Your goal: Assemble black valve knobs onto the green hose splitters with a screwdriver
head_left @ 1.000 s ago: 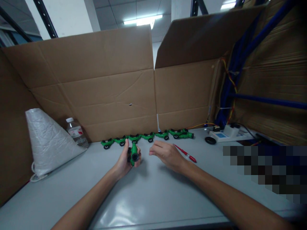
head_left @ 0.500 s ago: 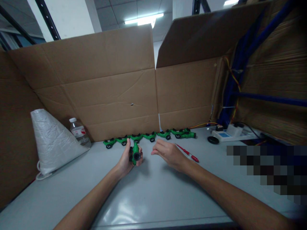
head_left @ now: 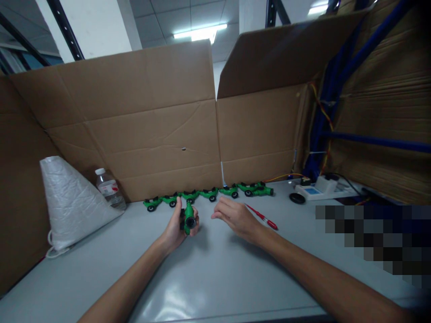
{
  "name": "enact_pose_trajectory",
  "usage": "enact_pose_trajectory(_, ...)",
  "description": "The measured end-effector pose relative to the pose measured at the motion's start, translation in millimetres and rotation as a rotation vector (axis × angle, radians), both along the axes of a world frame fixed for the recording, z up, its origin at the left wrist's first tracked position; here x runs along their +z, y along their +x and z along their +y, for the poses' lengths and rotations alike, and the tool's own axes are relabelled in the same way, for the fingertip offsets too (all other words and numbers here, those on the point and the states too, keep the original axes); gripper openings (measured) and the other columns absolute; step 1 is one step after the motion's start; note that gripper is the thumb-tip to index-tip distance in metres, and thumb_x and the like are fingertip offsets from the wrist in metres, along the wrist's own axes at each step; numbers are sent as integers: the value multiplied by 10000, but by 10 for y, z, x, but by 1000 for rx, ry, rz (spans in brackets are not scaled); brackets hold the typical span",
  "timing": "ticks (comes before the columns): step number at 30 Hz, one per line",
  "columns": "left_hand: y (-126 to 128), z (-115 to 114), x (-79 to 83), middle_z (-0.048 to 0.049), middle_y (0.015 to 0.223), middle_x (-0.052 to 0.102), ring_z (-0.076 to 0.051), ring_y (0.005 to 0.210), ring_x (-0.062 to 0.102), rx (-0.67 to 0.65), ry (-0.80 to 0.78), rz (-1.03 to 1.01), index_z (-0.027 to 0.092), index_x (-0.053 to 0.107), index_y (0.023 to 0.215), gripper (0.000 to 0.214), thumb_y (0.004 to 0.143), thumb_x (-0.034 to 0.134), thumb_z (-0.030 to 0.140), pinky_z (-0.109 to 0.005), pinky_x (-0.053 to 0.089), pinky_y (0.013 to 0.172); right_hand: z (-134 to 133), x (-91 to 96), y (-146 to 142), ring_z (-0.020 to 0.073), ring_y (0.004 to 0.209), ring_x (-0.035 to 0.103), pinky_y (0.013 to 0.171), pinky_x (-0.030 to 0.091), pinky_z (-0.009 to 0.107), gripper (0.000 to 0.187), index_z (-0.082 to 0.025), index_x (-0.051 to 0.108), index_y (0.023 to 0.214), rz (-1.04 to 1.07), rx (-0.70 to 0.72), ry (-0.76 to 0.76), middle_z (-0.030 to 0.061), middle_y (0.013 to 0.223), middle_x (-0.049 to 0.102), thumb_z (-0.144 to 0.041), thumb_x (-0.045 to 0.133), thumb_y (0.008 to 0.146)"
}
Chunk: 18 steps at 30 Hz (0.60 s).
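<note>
Held green tubular plastic part (head_left: 189, 212): smooth. Flat grey tabletop (head_left: 215, 273): smooth, glossy. Upright brown cardboard panel (head_left: 151, 128): matt, creased.

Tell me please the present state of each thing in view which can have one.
Left hand: closed around the green toy.
Green toy: held, round dark end facing the camera.
Right hand: fingers bent; cannot tell whether it grips anything.
Toy row: lined up on the table.
Red tool: lying on the table, unheld.
Bottle: standing, capped.
Power strip: plugs inserted.
Ceiling light: lit.
</note>
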<state>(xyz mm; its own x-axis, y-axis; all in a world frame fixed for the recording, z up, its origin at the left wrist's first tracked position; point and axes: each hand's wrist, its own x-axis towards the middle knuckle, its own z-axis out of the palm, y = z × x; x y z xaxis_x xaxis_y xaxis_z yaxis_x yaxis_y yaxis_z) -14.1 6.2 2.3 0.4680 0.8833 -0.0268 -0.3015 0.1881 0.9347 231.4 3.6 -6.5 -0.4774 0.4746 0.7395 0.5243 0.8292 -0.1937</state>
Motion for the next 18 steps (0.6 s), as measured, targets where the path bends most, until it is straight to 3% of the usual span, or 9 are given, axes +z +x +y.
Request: enact_pose_trajectory(18, 75, -74, 32, -8, 570, 524, -118, 439, 489, -2, 27, 40, 149, 606, 767, 796, 931, 328, 876, -239, 371, 481, -11, -18, 9, 156, 682, 555, 657, 363, 278, 478, -200, 598, 821, 51, -23, -12, 20, 780, 622, -565, 446, 1089)
